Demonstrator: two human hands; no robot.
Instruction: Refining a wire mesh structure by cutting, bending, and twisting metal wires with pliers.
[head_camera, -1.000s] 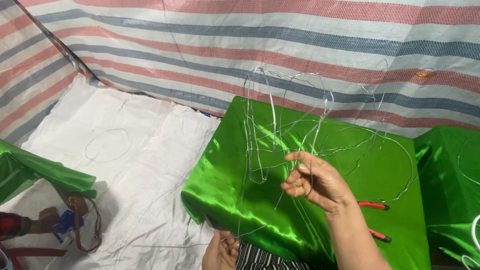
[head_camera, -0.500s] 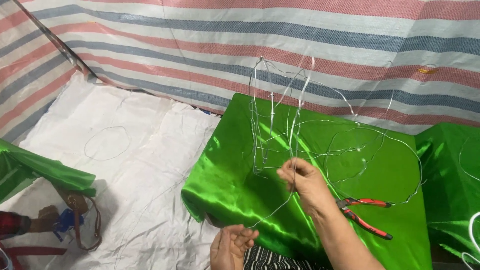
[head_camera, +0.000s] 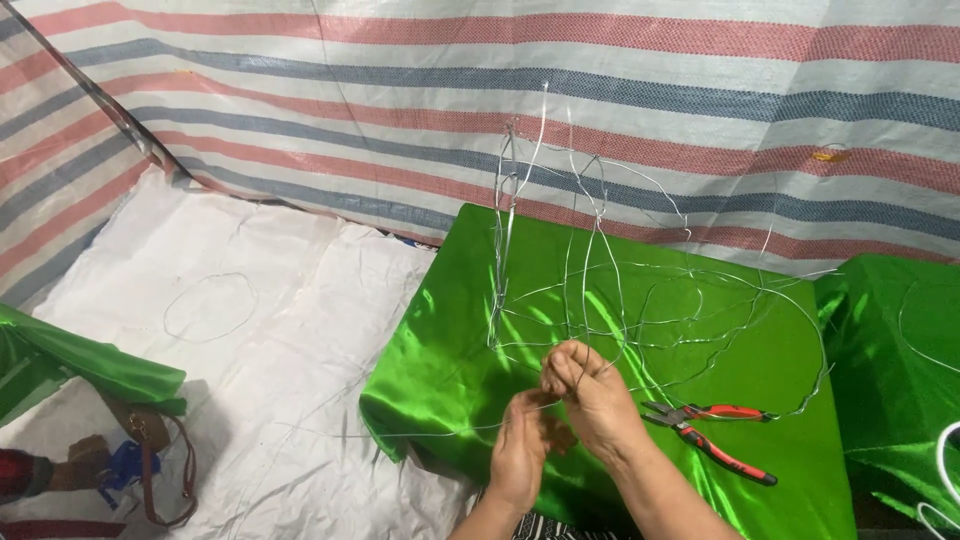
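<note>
A tangle of thin silver wire (head_camera: 600, 290) stands up off a shiny green satin cloth (head_camera: 460, 350) folded into a pad. My right hand (head_camera: 590, 395) pinches a strand low in the tangle, fingers closed around it. Just below and left of it, my left hand (head_camera: 522, 450) is raised with its fingers on a long strand that runs out left over the cloth edge. The two hands touch each other. Red-handled pliers (head_camera: 715, 425) lie on the cloth to the right of my right hand.
A white woven sheet (head_camera: 250, 330) covers the floor, with a loose wire ring (head_camera: 210, 305) on it. A striped tarp wall (head_camera: 600, 110) rises behind. More green cloth lies at the right (head_camera: 900, 380) and left (head_camera: 70, 365). A brown strap (head_camera: 150, 450) sits lower left.
My left hand has come up from the bottom edge to meet my right hand at the wire. The right hand has closed on a strand, and the view has shifted slightly.
</note>
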